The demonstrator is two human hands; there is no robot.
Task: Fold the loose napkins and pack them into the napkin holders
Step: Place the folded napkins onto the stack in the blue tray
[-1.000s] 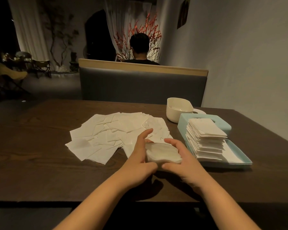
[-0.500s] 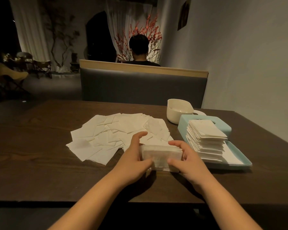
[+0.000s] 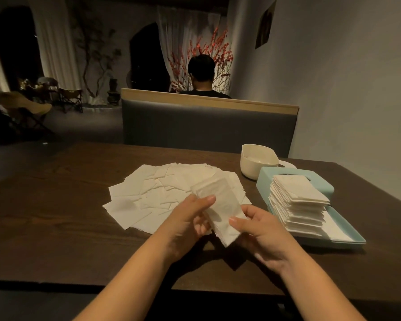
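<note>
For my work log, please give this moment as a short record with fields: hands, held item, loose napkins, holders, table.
left hand: grips the napkin bundle from the left
right hand: grips the same bundle from the right
napkin bundle: lifted, tilted
loose napkins: spread flat behind the hands
blue holder: open, with a tall napkin stack
white holder: behind the blue one, contents unclear
table: dark wood

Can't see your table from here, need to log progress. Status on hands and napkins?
Both hands, left and right, grip one folded napkin bundle above table. Blue holder already stacked high. Loose napkins still spread. Nothing blocking.
</note>
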